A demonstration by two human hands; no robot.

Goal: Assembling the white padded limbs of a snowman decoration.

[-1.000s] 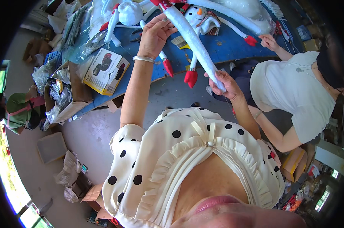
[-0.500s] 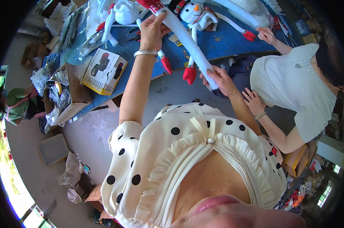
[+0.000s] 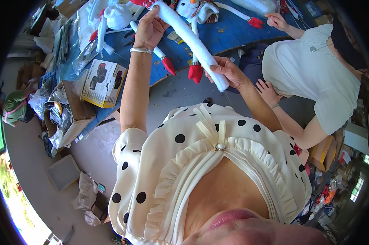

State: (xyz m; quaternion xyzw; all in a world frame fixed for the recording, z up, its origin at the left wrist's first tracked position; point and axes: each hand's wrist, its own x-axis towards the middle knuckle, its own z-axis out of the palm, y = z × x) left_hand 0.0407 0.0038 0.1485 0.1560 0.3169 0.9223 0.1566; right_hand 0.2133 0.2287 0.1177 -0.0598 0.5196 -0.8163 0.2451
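Observation:
A long white plush leg [image 3: 194,45] slants across in front of me, with red fabric at its upper end. My left hand [image 3: 151,29] is closed on that upper end, the thumb on top. Near the lower end, my right hand [image 3: 230,74] grips the leg between thumb and fingers, and a short piece of the end sticks out past the thumb. A thin strand hangs from it. Just beyond lies a snowman doll [image 3: 189,7] with an orange nose; red feet [image 3: 195,73] on white legs hang over the table edge beside the leg.
The blue table [image 3: 233,34] holds another white plush piece [image 3: 117,18], a camera box [image 3: 104,83] and an open carton [image 3: 72,110] of plastic bags. At right a co-worker in a pale top [image 3: 303,71] rests one hand on the table. Another person [image 3: 15,107] is far left.
The view has shifted, so the table and its things appear farther left and higher. Both my hands keep hold of the leg, and its lower end shows more clearly past my right thumb.

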